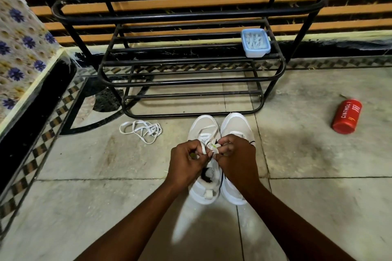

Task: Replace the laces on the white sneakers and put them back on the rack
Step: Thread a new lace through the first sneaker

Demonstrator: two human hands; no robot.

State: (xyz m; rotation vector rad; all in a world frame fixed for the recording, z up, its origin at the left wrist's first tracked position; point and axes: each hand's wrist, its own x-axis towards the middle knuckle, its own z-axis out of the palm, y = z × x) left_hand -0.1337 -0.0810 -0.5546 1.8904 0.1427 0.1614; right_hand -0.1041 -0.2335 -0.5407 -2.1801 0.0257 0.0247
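Two white sneakers stand side by side on the floor, toes toward the rack: the left sneaker [202, 127] and the right sneaker [236, 124]. Over the left sneaker's tongue my left hand [186, 162] pinches a white lace [204, 146]. My right hand [235, 158] pinches the other end of that lace close beside it. Both hands hide most of the eyelets. A loose white lace [141, 130] lies tangled on the floor to the left. The black metal shoe rack [191, 65] stands just behind the sneakers.
A pale blue plastic container [255, 43] with white pieces inside sits on the rack's middle shelf at the right. A red can [346, 116] lies on its side on the floor at the right. A patterned cloth [19, 44] covers a ledge at the left.
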